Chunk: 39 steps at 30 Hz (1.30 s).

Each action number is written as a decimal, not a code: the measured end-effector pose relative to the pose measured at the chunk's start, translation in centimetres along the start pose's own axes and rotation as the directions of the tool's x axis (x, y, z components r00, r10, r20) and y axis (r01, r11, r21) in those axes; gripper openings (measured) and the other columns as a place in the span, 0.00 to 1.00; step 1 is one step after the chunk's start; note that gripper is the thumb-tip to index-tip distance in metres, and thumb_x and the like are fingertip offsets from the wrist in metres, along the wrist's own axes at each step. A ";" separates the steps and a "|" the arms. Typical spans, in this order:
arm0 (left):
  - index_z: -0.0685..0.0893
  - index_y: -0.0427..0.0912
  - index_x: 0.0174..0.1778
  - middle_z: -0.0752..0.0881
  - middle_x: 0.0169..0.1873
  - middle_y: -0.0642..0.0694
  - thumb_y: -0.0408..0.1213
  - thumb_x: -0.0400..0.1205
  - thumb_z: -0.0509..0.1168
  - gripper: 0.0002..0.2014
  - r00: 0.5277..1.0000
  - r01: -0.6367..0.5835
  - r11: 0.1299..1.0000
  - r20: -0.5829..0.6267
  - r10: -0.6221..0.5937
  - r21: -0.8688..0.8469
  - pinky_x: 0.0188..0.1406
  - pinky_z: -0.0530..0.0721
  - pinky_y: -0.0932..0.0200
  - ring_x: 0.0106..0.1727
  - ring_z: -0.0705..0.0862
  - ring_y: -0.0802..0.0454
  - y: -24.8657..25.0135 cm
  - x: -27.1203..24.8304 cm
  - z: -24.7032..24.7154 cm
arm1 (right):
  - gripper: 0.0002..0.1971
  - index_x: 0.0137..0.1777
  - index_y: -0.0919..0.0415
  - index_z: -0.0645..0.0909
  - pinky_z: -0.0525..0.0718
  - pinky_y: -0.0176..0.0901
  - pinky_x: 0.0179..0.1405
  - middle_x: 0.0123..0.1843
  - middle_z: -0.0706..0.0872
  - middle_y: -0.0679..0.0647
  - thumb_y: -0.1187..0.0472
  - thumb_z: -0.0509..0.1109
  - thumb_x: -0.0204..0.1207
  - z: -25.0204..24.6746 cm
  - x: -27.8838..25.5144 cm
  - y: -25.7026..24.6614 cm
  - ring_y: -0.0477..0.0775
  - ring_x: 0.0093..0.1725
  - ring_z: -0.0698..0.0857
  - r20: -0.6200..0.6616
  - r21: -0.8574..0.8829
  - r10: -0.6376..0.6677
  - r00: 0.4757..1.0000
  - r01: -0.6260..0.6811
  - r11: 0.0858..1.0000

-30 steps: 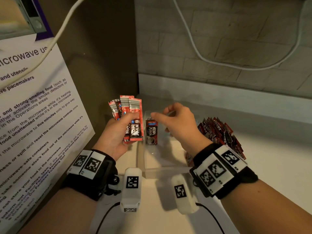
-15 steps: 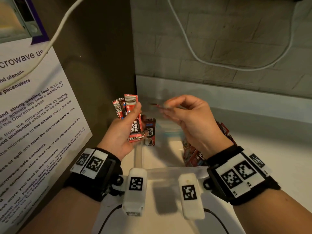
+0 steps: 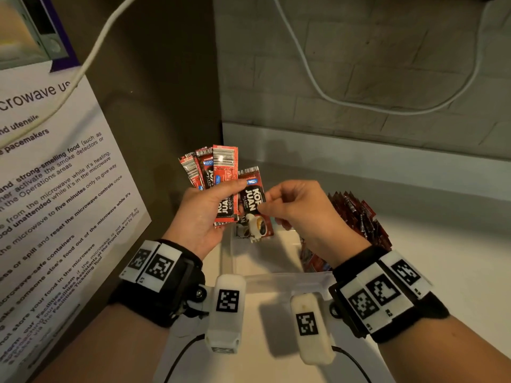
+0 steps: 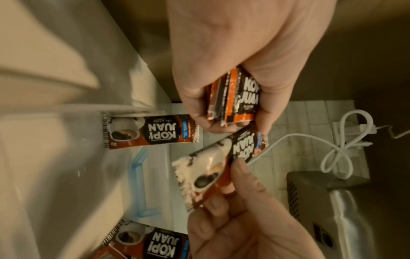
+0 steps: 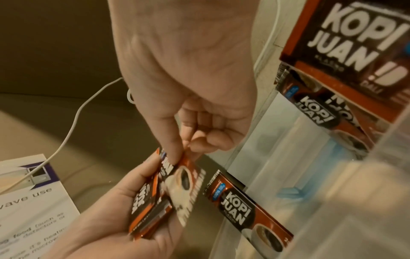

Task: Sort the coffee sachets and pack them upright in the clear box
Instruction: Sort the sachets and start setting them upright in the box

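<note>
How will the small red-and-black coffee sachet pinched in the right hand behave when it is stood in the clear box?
The red-and-black coffee sachet looks thin and flat, so probably light, floppy and apt to tip unless leaned. Its glossy film may slip from the right hand.

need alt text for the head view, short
Left hand grips a fan of red coffee sachets while the right hand pinches one more sachet beside it, above a clear box. A sachet pile lies right of the box.

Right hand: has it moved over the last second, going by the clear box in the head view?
Yes. The right hand has come back from over the clear box toward the left hand, and now pinches a single sachet beside the fanned sachets.
</note>
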State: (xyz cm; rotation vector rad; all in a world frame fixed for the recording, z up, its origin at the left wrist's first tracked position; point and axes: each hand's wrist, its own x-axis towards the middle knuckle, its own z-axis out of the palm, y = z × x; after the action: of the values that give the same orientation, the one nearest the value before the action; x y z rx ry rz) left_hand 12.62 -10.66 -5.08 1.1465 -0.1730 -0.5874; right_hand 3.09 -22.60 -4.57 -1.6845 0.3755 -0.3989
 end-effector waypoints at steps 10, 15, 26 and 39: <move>0.84 0.43 0.46 0.84 0.33 0.46 0.32 0.75 0.75 0.08 0.971 0.065 0.995 -0.234 -0.045 0.078 0.35 0.80 0.56 0.32 0.82 0.52 -1.8 1.8 -3.3 | 0.14 0.28 0.64 0.77 0.87 0.45 0.33 0.29 0.84 0.60 0.77 0.76 0.68 0.7 2.4 3.4 0.54 0.28 0.85 -0.122 -0.143 0.261 0.958 -0.278 0.950; 0.84 0.42 0.42 0.84 0.33 0.45 0.31 0.74 0.76 0.07 0.974 0.102 0.985 -0.217 -0.070 0.142 0.39 0.77 0.55 0.32 0.82 0.48 -3.0 1.7 -3.5 | 0.14 0.28 0.63 0.77 0.89 0.52 0.38 0.33 0.86 0.63 0.76 0.78 0.66 2.3 3.1 4.5 0.60 0.33 0.87 -0.142 -0.182 0.295 0.945 -0.318 0.930; 0.85 0.41 0.44 0.88 0.33 0.44 0.28 0.72 0.76 0.09 0.974 0.139 0.979 -0.201 -0.107 0.152 0.41 0.80 0.54 0.33 0.84 0.46 -3.4 1.9 -3.2 | 0.14 0.29 0.61 0.76 0.89 0.60 0.47 0.39 0.89 0.67 0.70 0.80 0.66 3.7 3.5 4.8 0.65 0.42 0.90 -0.204 -0.255 0.250 0.947 -0.298 0.920; 0.81 0.44 0.40 0.82 0.27 0.48 0.36 0.79 0.70 0.04 0.972 0.139 0.990 -0.188 -0.142 -0.032 0.36 0.79 0.56 0.30 0.81 0.52 -2.6 2.0 -3.8 | 0.14 0.31 0.60 0.79 0.90 0.56 0.46 0.37 0.90 0.59 0.59 0.84 0.62 2.8 3.3 4.5 0.58 0.40 0.90 -0.189 -0.382 0.244 0.951 -0.300 0.874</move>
State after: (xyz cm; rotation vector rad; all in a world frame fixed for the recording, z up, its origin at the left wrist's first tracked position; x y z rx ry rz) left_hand 14.98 -9.38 -9.31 1.1964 0.0779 -0.5993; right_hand 7.24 -22.35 -9.20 -1.9779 0.8352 -0.2322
